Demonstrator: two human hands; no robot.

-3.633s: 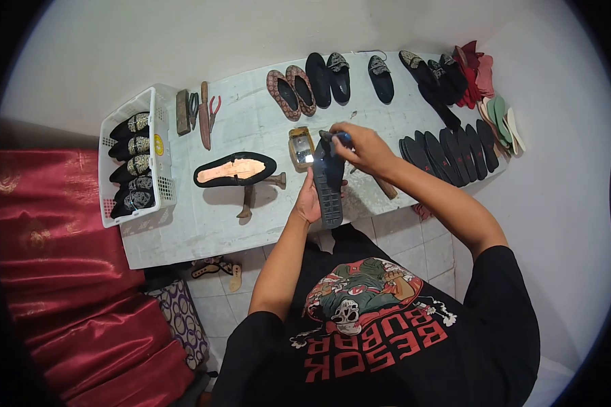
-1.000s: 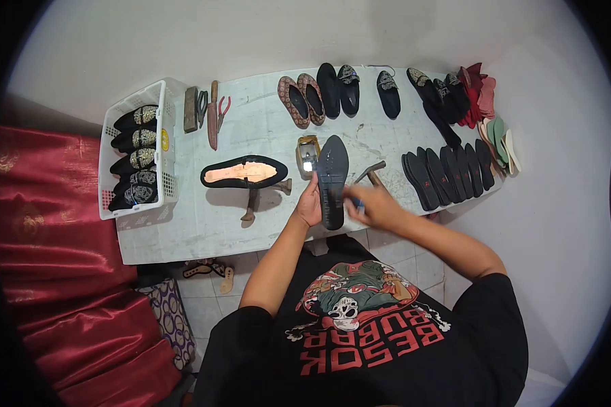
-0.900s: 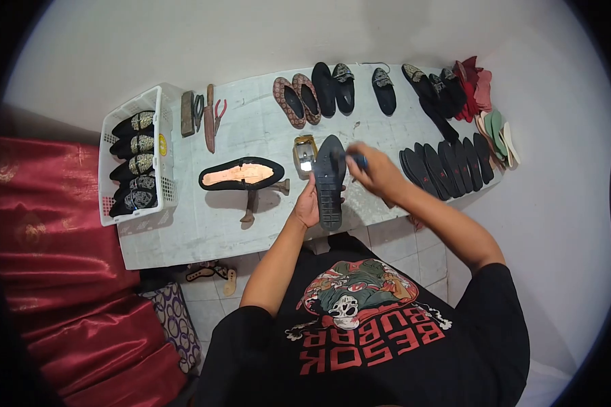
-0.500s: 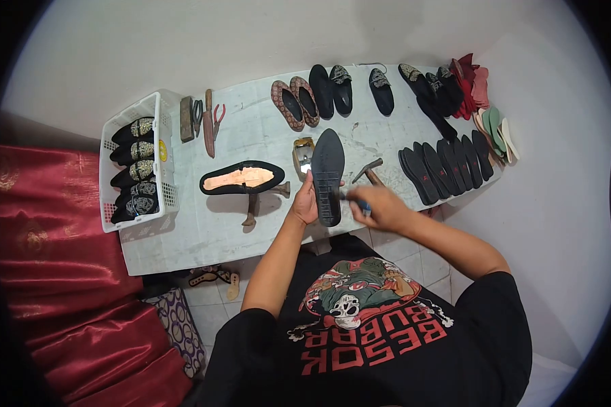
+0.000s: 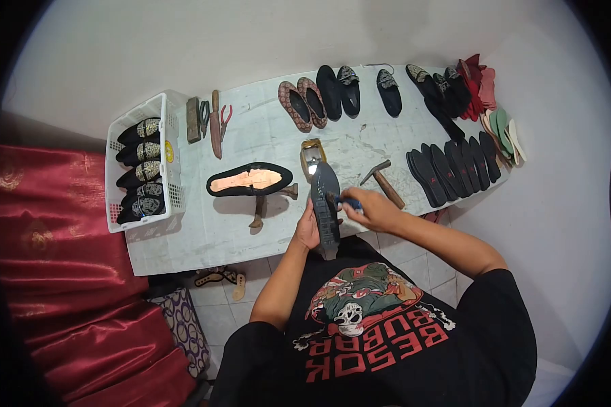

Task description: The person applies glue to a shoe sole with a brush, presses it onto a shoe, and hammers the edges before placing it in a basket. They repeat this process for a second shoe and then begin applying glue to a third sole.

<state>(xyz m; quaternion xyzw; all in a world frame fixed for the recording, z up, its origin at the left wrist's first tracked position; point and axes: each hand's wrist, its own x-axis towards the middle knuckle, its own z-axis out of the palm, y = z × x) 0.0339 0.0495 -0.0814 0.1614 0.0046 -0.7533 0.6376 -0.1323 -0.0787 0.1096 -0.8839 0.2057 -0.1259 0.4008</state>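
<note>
My left hand grips a black shoe sole by its edge, toe end pointing away from me. Closed around a blue-handled brush, my right hand has the bristle end against the sole's face. The front part of the sole looks wet and shiny. Just beyond its toe is a yellowish open container. To the left, a black shoe upper with a pale insole lies on its back over a metal shoe anvil.
A hammer lies right of my hands, near a row of black soles. A white basket of decorated shoes stands left, beside pliers and a sheathed knife. Finished-looking shoes line the table's back.
The sole has come down toward my body and tilted slightly. My right hand's brush has moved further up the sole, whose front now looks wetter. The whole view has shifted a little.
</note>
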